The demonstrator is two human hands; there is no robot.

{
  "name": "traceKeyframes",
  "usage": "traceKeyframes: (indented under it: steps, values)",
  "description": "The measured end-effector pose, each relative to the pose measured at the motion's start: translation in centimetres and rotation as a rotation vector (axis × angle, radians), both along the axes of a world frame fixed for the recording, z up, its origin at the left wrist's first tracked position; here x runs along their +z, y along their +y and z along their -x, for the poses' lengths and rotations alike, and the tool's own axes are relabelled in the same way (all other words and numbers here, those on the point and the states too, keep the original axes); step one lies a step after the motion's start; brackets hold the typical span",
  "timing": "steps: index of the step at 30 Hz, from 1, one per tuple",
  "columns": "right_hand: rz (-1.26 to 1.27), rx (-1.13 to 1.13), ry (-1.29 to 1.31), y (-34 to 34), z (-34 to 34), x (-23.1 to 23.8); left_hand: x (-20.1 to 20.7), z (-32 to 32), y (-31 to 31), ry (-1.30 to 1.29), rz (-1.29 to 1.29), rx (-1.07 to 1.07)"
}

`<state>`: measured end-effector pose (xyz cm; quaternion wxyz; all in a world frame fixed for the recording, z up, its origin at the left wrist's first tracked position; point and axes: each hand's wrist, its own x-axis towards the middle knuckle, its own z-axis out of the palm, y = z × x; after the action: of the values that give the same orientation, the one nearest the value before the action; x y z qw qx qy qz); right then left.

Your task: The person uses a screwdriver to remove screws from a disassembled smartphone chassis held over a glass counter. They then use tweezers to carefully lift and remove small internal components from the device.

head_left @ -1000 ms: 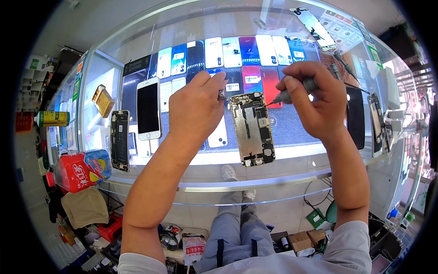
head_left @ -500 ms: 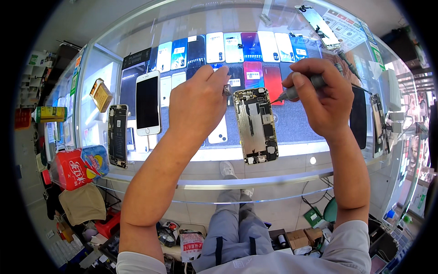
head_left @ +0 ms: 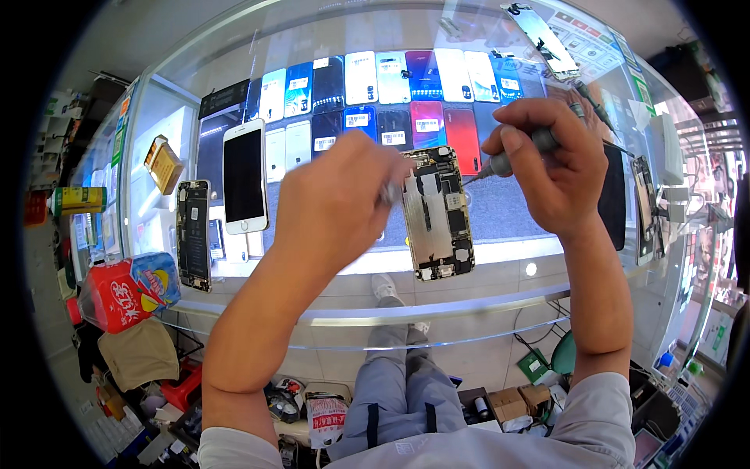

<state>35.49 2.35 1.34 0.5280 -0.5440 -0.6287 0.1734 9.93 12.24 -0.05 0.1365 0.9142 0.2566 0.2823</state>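
Note:
An opened phone (head_left: 431,238), its metal inside and circuit board bare, lies on the glass counter in front of me. My right hand (head_left: 558,168) is closed around a grey screwdriver (head_left: 498,166). The screwdriver's thin tip points at the phone's upper right edge; whether it touches I cannot tell. At the phone's left edge is my left hand (head_left: 332,203), closed and blurred by motion. Something small and grey shows at its fingertips, too smeared to name. Left of that hand lie a white phone (head_left: 244,178) with a dark screen and another opened phone (head_left: 194,234) with a black battery.
Under the glass several phones stand in rows, a red one (head_left: 462,141) among them. A cigarette box (head_left: 163,166) and a red-labelled drink bottle (head_left: 129,293) are on the left. A detached screen (head_left: 543,41) lies far right, and phone parts (head_left: 644,207) lie near the right end.
My left hand has moved down and slightly left along the opened phone's left edge, blurring as it goes. My right hand and the screwdriver have hardly moved. The whole view has shifted slightly.

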Motion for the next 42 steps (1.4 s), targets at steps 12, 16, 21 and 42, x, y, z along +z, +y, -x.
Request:
traceKeyframes:
  steps: [12,16,21,42]
  values:
    - [-0.141,0.089,-0.248,-0.2,0.3,-0.3,0.9,0.5,-1.5,0.191,0.150,-0.450]
    - [-0.139,0.088,-0.291,-0.2,0.3,-0.4,0.9,0.5,-1.4,0.190,0.161,-0.451]
    - [-0.158,0.081,-0.321,-0.2,0.4,-0.3,0.7,0.6,-1.4,0.183,0.164,-0.445]
    - [-0.233,0.114,-0.555,-0.2,0.3,0.6,0.6,0.5,-1.4,0.164,0.189,-0.424]
